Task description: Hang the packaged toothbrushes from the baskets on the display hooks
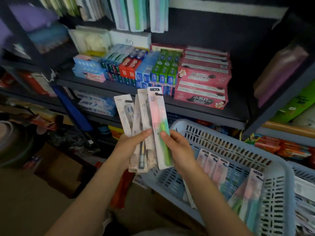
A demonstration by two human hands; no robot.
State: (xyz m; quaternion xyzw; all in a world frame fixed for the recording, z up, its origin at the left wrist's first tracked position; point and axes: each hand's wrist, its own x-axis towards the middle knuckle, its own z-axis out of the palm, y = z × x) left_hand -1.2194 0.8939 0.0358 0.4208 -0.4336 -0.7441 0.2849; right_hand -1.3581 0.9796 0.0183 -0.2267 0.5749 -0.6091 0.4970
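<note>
Dark shelves of toothpaste boxes fill twelve o'clock, while the left hand holds fanned packaged toothbrushes in its grip and the right hand pinches the pink-green pack; a blue basket holding more sits at four o'clock.

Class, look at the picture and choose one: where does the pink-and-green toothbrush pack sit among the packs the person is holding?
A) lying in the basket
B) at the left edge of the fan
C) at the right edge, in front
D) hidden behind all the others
C: the pink-and-green toothbrush pack overlaps the other packs at the fan's right edge, pinched by the right hand.
</note>
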